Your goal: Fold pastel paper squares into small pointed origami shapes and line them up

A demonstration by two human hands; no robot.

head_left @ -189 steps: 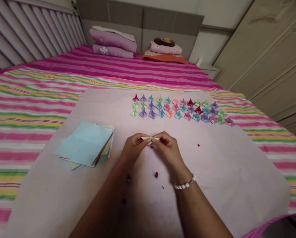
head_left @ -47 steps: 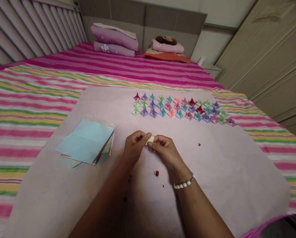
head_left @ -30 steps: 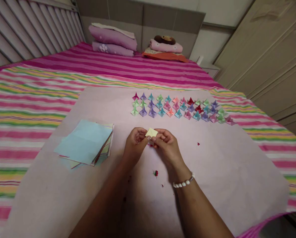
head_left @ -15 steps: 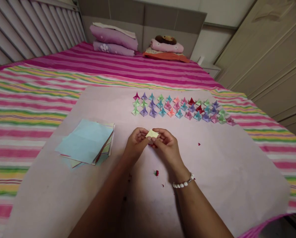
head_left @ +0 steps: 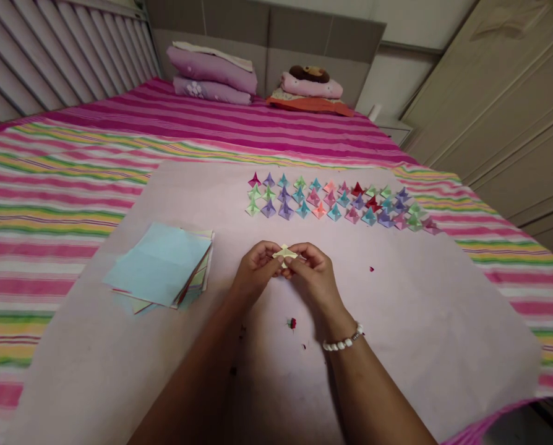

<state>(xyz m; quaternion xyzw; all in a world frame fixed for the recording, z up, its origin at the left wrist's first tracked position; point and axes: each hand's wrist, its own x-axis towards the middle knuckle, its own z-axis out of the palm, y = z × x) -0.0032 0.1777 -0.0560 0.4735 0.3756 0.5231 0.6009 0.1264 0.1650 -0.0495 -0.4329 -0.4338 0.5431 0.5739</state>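
Observation:
Between both hands, a small piece of folded pale yellow paper [head_left: 284,253] is held above the sheet, its pointed tip facing away from me. My left hand [head_left: 257,264] pinches its left side, thumb in front and fingers behind. On the other side, my right hand [head_left: 314,267] grips it the same way, with a white beaded bracelet [head_left: 344,341] on that wrist. Part of the paper is hidden by the thumbs. Beyond the hands, several small folded paper shapes [head_left: 320,211] in many colours stand in rows.
A stack of square paper [head_left: 158,262], light blue on top, lies to the left. Everything rests on a large pale sheet [head_left: 415,321] over a striped bed cover [head_left: 30,247]. Small red scraps [head_left: 292,323] lie near my forearms. Folded bedding [head_left: 214,74] sits by the headboard.
The yellow paper has changed shape: its upper point now stands up narrower, with sloping sides spreading below. Both hands have stayed in nearly the same place.

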